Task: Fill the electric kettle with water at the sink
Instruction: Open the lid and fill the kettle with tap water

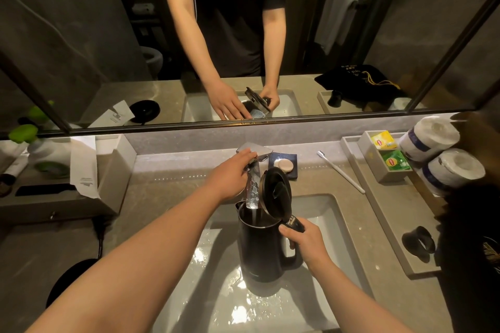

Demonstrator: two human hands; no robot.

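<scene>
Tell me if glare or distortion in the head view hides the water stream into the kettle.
Head view: glare patches sit on the wet sink floor, not the kettle; the stream under the faucet shows faintly against the dark interior; wide-angle bending curves the mirror frame; dim, warm lighting.

The kettle (259,249) has a dark, smooth body with a soft sheen and a glossy black plastic-looking lid (276,192), while the faucet (253,170) is polished metal that mirrors its surroundings. The sink (338,224) is smooth, pale and wet-glossy, set in a speckled, stone-like matt bench (167,189). The paper rolls (454,167) look soft and matt, and the toothbrush (341,171) is smooth white plastic.
</scene>
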